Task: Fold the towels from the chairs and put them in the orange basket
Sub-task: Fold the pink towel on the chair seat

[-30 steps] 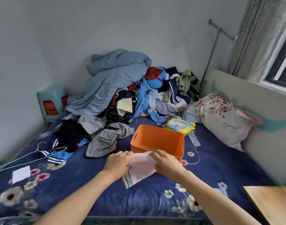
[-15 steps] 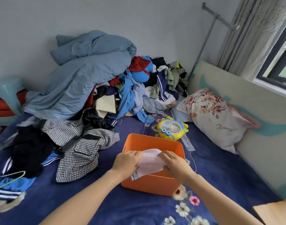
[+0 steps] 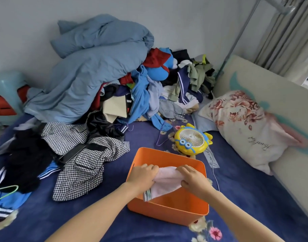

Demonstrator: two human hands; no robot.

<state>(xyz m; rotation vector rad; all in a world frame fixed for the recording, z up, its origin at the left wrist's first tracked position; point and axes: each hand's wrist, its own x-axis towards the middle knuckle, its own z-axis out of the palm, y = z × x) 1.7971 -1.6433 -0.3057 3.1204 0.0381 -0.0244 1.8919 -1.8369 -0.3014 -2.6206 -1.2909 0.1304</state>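
Lower centre of frame, over the basket mouth: fingers (image 3: 149, 167) of the left hand (image 3: 142, 177) are curled down over one end of the pink towel (image 3: 165, 184). The right hand (image 3: 193, 180) grips the other end the same way. Thumbs are mostly hidden by cloth, so I cannot tell how they lie.

Towel: folded into a short bundle and stretched between the two hands. It hangs inside the rim of the orange basket (image 3: 167, 213), with its striped hem drooping toward the near wall. It looks not yet set down. The basket interior below it appears bare.

Step, as judged: placing a folded towel. The next move calls for lowering both hands together so the fold stays flat, then letting go at the bottom. The drooping hem could catch on the near rim or unfold.

Surroundings:
- The basket sits on a dark blue floral bedsheet (image 3: 245, 198).
- A yellow toy fan (image 3: 191, 139) lies just beyond the far rim, and its white cable (image 3: 215, 173) runs past the basket's right side.
- A houndstooth garment (image 3: 83, 165) is spread to the left.
- A clothes heap (image 3: 149, 95) under a blue duvet (image 3: 90, 70) fills upper centre.
- A floral pillow (image 3: 245, 126) lies at right.
- No chairs holding towels are in view.
- Nothing blocks the basket opening.
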